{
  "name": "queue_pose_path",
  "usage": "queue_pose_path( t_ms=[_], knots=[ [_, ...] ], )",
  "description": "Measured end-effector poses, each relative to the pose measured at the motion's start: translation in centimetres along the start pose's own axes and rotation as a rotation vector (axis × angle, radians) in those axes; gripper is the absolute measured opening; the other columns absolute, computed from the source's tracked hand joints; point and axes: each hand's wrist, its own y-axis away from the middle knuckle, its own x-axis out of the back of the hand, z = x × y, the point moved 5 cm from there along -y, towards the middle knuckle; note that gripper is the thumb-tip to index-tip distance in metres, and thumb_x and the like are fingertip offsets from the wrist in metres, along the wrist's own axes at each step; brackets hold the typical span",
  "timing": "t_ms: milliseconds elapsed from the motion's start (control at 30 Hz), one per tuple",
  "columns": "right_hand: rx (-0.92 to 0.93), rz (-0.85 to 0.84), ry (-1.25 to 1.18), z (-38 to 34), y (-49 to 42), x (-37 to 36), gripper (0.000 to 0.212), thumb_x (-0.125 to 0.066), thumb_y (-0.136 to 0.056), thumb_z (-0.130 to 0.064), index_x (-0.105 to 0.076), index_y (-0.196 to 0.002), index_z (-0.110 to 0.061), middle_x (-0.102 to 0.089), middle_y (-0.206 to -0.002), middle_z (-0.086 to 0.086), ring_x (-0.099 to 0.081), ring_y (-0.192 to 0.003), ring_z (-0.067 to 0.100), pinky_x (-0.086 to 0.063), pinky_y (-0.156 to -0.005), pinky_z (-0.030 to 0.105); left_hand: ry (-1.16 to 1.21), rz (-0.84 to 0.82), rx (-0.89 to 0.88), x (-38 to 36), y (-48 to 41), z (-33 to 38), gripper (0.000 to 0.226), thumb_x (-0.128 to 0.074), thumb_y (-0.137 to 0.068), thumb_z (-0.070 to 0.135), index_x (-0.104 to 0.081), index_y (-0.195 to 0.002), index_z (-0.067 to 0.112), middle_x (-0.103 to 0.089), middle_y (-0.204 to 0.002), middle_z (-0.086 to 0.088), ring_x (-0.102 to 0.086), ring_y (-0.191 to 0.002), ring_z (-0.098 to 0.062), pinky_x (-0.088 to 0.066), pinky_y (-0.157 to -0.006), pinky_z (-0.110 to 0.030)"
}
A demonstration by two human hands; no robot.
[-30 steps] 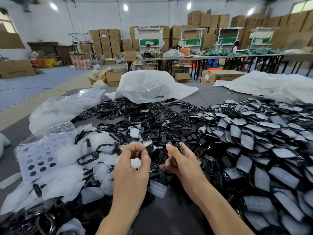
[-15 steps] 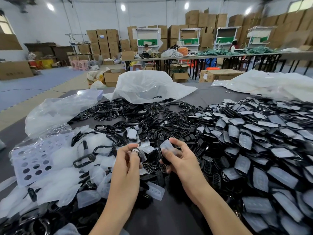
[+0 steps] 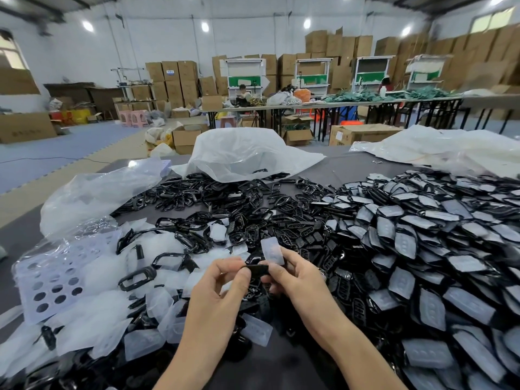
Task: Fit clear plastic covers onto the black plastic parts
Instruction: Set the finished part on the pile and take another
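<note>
The clear cover [image 3: 271, 251] looks light, thin and bendy, best pinched by its edges. The right grip [image 3: 295, 277] is clamped on it, upright at twelve o'clock of the black part [image 3: 257, 269], which the left grip [image 3: 222, 280] pinches. Half a second ago both grips were apart; now they meet above the tabletop [image 3: 281, 361].

Grey table [image 3: 351, 167] – black parts [image 3: 225, 198], clear covers [image 3: 107, 280], bags [image 3: 247, 153]

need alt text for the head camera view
A person's left hand pinches a black part while the right hand holds a clear cover just above it. At right lie heaped covered parts, at left spare covers.
</note>
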Motion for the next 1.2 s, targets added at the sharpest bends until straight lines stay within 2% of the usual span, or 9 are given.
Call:
queue_pose_path(
  t_ms=[133,233,367,467,567,767,933,1067,1200],
  knots=[
    [-0.027,0.028,-0.065,-0.1,-0.1,0.0,0.021,-0.056,-0.101,-0.014,-0.061,-0.121,-0.013,-0.076,-0.087,0.001,-0.070,-0.074,0.011,-0.053,-0.062,0.018,0.085,0.007,0.029,0.2,-0.5,-0.5,0.012,-0.068,-0.090,0.013,-0.070,-0.083,0.023,-0.071,-0.110,0.017,-0.070,-0.096,-0.008,-0.053,-0.085,-0.028],
    [-0.066,0.024,-0.145,0.1,0.1,-0.4,0.024,-0.053,-0.102,-0.024,-0.069,-0.103,-0.006,-0.075,-0.087,0.008,-0.069,-0.067,0.015,-0.052,-0.055,0.021,0.068,-0.017,0.014,0.1,-0.4,-0.5,0.016,-0.067,-0.090,0.015,-0.069,-0.083,0.029,-0.071,-0.110,0.017,-0.070,-0.095,-0.007,-0.053,-0.083,-0.027],
    [-0.103,0.058,-0.213,0.5,0.2,-0.6,0.036,-0.059,-0.092,-0.041,-0.070,-0.088,-0.007,-0.074,-0.080,0.011,-0.067,-0.059,0.016,-0.054,-0.052,0.023,0.036,-0.018,0.003,-0.2,-0.2,-0.6,0.009,-0.065,-0.092,0.009,-0.067,-0.089,0.017,-0.074,-0.100,0.008,-0.070,-0.082,-0.010,-0.057,-0.081,-0.033],
    [-0.129,0.022,-0.346,0.6,0.3,-1.4,0.037,-0.060,-0.088,-0.040,-0.076,-0.085,-0.007,-0.076,-0.087,0.015,-0.073,-0.071,0.018,-0.058,-0.063,0.020,0.025,0.031,0.019,0.0,-0.1,-0.8,0.005,-0.066,-0.092,0.012,-0.067,-0.092,0.017,-0.075,-0.084,0.000,-0.071,-0.072,-0.013,-0.055,-0.064,-0.022],
    [-0.134,-0.029,-0.464,0.4,0.3,-2.0,0.032,-0.059,-0.094,-0.028,-0.077,-0.095,-0.002,-0.075,-0.101,0.021,-0.075,-0.088,0.022,-0.058,-0.075,0.020,0.012,0.095,0.024,0.5,-0.3,-0.8,0.005,-0.067,-0.091,0.017,-0.066,-0.090,0.021,-0.074,-0.077,-0.001,-0.071,-0.068,-0.011,-0.048,-0.048,-0.021],
    [-0.069,-0.063,-0.187,-0.4,0.9,-2.0,0.024,-0.054,-0.102,-0.012,-0.077,-0.101,-0.017,-0.077,-0.099,0.011,-0.072,-0.081,0.017,-0.058,-0.070,0.024,0.108,0.106,0.034,0.8,-0.6,-1.0,0.012,-0.069,-0.090,0.016,-0.065,-0.085,0.025,-0.067,-0.077,-0.013,-0.066,-0.069,-0.021,-0.046,-0.054,-0.028],
    [-0.062,-0.138,-0.192,-1.0,1.1,-2.4,0.027,-0.052,-0.102,-0.012,-0.078,-0.101,-0.016,-0.076,-0.097,0.010,-0.071,-0.080,0.016,-0.056,-0.072,0.022,0.165,0.047,0.020,0.6,-1.0,-1.2,0.018,-0.064,-0.092,0.005,-0.066,-0.099,0.022,-0.070,-0.076,0.002,-0.064,-0.070,-0.017,-0.055,-0.061,-0.020],
    [-0.048,-0.186,-0.184,-1.1,1.2,-2.3,0.026,-0.052,-0.103,-0.014,-0.077,-0.106,-0.017,-0.076,-0.098,0.010,-0.071,-0.084,0.018,-0.056,-0.075,0.022,0.190,-0.006,0.039,0.4,-1.2,-1.4,0.030,-0.059,-0.095,0.002,-0.071,-0.095,0.029,-0.071,-0.078,0.002,-0.066,-0.069,-0.012,-0.057,-0.064,-0.022],
    [-0.053,-0.224,-0.191,-0.8,1.3,-2.3,0.023,-0.053,-0.102,-0.016,-0.076,-0.107,-0.015,-0.075,-0.099,0.013,-0.071,-0.088,0.020,-0.056,-0.079,0.025,0.238,-0.077,0.077,0.2,-1.1,-1.4,0.033,-0.053,-0.097,-0.003,-0.071,-0.099,0.025,-0.075,-0.088,-0.002,-0.070,-0.076,-0.015,-0.057,-0.067,-0.023]
  ],
)
